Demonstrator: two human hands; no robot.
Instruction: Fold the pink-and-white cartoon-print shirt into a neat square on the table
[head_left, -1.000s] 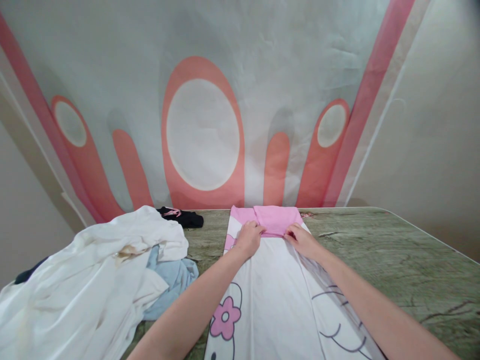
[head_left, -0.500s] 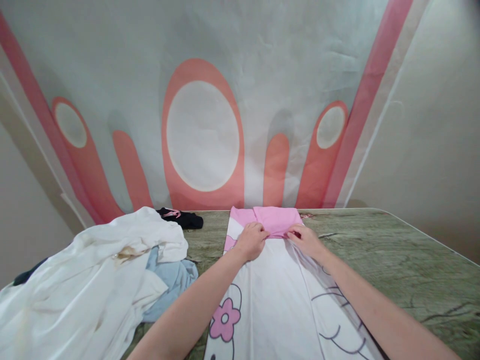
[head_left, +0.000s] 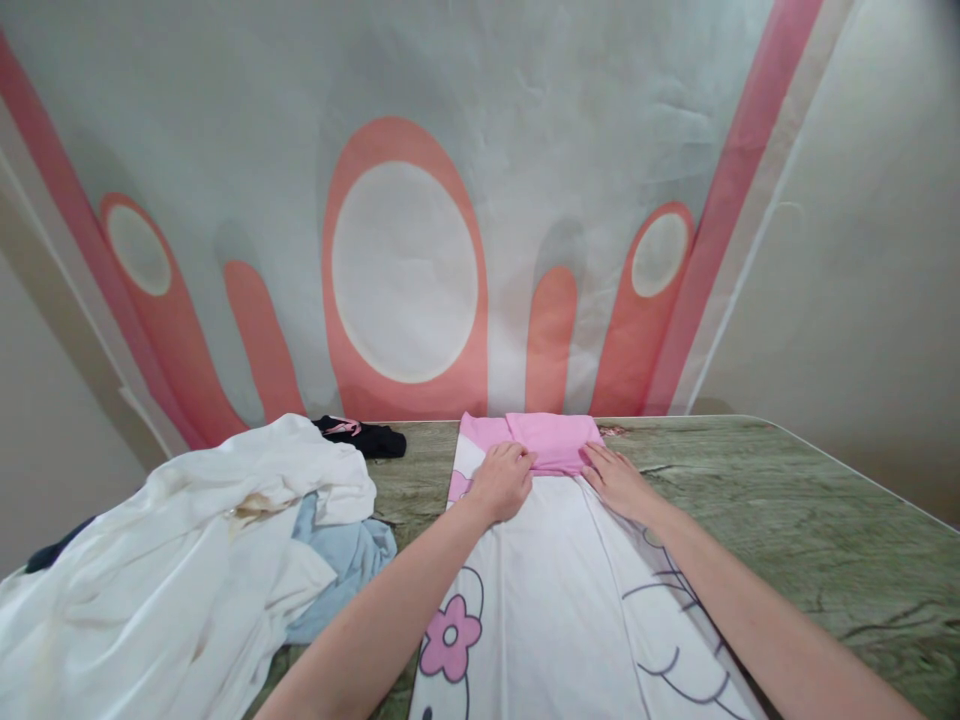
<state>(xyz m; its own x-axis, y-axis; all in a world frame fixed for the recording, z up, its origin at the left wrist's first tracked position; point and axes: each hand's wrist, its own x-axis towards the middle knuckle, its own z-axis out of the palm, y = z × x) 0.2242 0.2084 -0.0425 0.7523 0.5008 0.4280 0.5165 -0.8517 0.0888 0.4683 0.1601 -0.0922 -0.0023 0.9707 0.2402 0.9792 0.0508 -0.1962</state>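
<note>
A long white printed garment lies in front of me, folded into a strip, with grey cartoon lines and a pink flower on it. Its far end is a pink section, turned over so that its near edge crosses the white cloth. At the left part of that edge, my left hand has its fingers curled onto the cloth; its thumb is mostly hidden. My right hand rests at the right end of the edge, fingers stretched out and apart on the fabric.
A heap of white clothing covers the table's left side, with a light blue cloth under it. Behind lies a small black garment. The wood-grain table meets a printed wall covering at the back.
My right hand has let go of the pink edge, and its fingers have straightened out over the cloth. My left hand has shifted slightly; the garment stays where it was.
</note>
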